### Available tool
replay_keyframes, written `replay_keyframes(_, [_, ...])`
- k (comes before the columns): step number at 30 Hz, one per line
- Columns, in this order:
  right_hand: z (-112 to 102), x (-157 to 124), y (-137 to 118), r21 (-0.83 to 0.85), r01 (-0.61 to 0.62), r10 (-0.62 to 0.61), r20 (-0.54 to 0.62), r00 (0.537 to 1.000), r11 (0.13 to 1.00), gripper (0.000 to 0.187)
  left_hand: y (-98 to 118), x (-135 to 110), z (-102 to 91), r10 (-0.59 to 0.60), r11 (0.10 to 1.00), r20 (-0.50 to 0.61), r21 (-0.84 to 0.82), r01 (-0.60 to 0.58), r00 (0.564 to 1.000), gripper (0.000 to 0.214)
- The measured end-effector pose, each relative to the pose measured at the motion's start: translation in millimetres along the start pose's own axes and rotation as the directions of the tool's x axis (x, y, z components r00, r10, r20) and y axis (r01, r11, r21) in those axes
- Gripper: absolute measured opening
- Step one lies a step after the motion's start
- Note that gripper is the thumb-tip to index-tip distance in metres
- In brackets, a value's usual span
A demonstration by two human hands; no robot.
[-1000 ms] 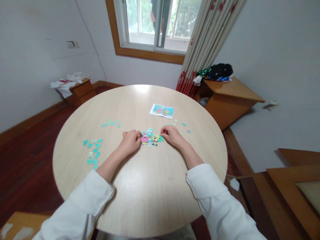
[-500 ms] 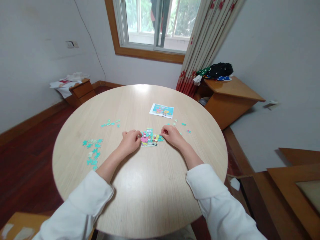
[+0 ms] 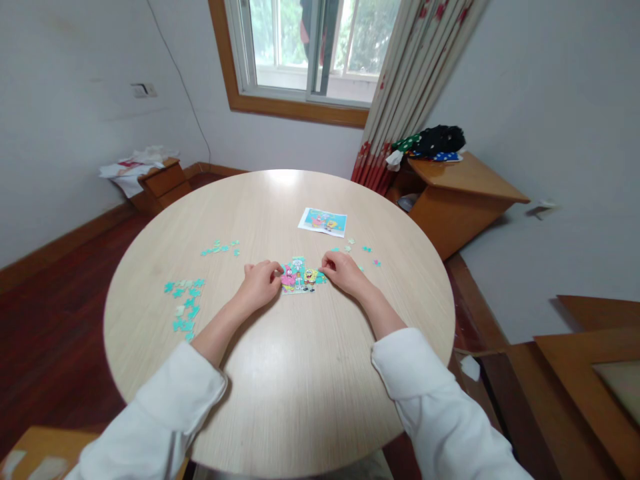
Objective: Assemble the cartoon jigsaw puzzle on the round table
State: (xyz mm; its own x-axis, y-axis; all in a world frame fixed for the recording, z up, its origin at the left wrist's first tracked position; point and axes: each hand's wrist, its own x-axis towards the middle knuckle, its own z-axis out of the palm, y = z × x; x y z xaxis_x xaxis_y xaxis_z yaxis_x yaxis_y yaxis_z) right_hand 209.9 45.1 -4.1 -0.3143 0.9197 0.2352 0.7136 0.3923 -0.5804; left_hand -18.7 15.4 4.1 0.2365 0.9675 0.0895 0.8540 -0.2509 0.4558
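Note:
A partly joined jigsaw puzzle [image 3: 299,279] with cartoon figures, one pink and one yellow, lies flat on the round table [image 3: 280,400]. At its left edge is my left hand [image 3: 261,283], thumb and fingers curled together on the border. My right hand [image 3: 343,272] pinches at the right edge, where a small teal jigsaw piece [image 3: 321,279] shows beneath the fingertips. The fingers partly cover that piece. Behind the puzzle rests a printed picture sheet [image 3: 324,222] with the same figures.
Loose teal jigsaw pieces [image 3: 189,303] lie in a group at the left, with several more pieces [image 3: 217,247] farther back. A few pieces [image 3: 367,249] are scattered beyond my right hand. A wooden cabinet [image 3: 465,193] with clothes on it stands behind right.
Almost nothing differs. Both hands stay at the puzzle's two side edges, and the view has shifted very slightly.

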Motion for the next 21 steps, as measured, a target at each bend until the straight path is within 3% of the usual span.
replay_keyframes(21, [-0.7,-0.7,-0.8,0.043,-0.045,0.044,0.031,0.999,0.998,0.012,-2.7,-0.2,2.2,-0.007,0.999,-0.009,-0.031,0.007,1.0,0.024])
